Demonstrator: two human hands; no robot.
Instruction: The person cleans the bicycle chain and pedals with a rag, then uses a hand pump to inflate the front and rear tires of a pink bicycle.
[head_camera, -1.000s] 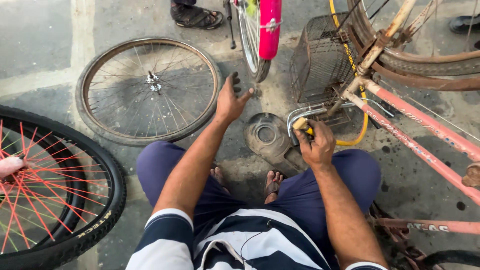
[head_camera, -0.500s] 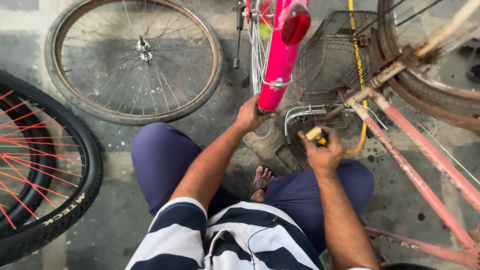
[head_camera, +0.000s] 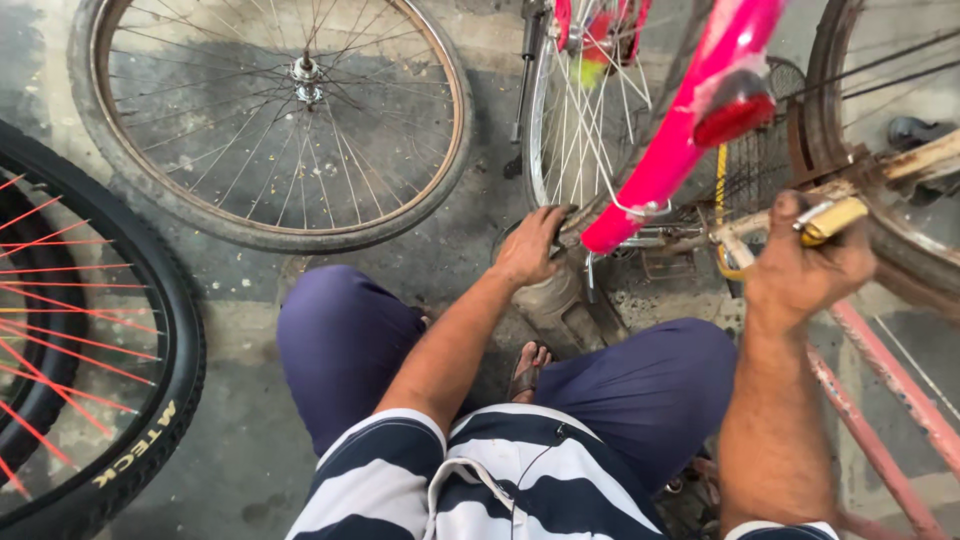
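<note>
Bike repair in hand: the left hand (head_camera: 530, 245), at frame centre, grips the tyre (head_camera: 548, 140) of the pink bike's wheel. The right hand (head_camera: 805, 265), at right, is clenched on a yellow-handled tool (head_camera: 835, 217) beside the rusty frame (head_camera: 880, 370). Next calls for steadying the wheel.

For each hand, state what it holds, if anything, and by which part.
The right hand grips a yellow-handled tool by its handle. The left hand rests on the small wheel's tyre; whether it grips it cannot be told.
</note>
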